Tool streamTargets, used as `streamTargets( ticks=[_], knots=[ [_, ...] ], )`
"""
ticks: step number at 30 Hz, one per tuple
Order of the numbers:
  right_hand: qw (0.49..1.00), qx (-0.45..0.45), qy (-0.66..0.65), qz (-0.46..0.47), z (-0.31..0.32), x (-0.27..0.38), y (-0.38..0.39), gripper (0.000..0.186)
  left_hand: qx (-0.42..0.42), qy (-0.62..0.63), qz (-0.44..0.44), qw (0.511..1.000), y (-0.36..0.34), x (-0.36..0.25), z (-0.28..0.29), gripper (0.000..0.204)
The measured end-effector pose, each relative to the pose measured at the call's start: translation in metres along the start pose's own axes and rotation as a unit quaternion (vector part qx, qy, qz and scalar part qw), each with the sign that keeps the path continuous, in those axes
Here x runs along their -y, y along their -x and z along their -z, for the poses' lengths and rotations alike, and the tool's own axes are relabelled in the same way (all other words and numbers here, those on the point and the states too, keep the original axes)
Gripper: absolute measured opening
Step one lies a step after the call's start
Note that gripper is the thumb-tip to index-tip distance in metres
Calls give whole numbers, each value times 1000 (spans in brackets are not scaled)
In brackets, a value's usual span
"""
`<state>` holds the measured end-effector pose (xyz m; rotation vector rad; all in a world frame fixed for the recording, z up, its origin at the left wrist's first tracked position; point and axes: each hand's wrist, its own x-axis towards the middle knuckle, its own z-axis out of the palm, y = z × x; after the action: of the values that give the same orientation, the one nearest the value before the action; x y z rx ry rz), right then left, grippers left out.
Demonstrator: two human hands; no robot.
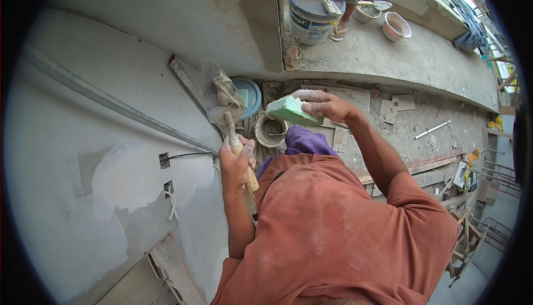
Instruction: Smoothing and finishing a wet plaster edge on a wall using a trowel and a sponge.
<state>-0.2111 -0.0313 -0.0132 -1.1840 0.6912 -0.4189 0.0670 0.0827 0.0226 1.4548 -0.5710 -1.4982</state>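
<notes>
My left hand [236, 158] grips the wooden handle of a plastering trowel, whose pale metal blade [212, 77] carries grey-beige paste and is raised near the wall. My right hand [317, 99] is closed on a mint-green foam block [294, 115], held to the right of the blade. Beneath and between my hands sits a small bucket [270, 140] with grey, mortar-like material inside. A light blue round lid [251, 101], with something pale green on it, lies behind the trowel, partly hidden.
A grey patched wall [83, 127] has cable openings and a long metal bar. On the raised ledge [422, 61], another person's leg [344, 11] stands beside a large lidded bucket [305, 22] and two smaller containers [395, 27]. Boards [400, 102] and rubble cover the floor at right.
</notes>
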Motion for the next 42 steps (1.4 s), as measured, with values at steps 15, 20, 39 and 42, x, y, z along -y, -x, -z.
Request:
streamTargets(
  ticks=[15, 20, 39, 42],
  knots=[
    [783, -223, -581, 13, 66, -195, 22, 66, -5, -45, 152, 987, -62, 130, 25, 12],
    [745, -277, -607, -3, 76, -269, -2, 71, 19, -191, 221, 956, -72, 197, 51, 8],
    [770, -372, -515, 61, 168, -408, -197, 60, 236, -669, 80, 701, -133, 361, 56, 30],
    [789, -386, -475, 53, 170, -405, -216, 56, 238, -688, 23, 685, -138, 368, 72, 30]
  ],
)
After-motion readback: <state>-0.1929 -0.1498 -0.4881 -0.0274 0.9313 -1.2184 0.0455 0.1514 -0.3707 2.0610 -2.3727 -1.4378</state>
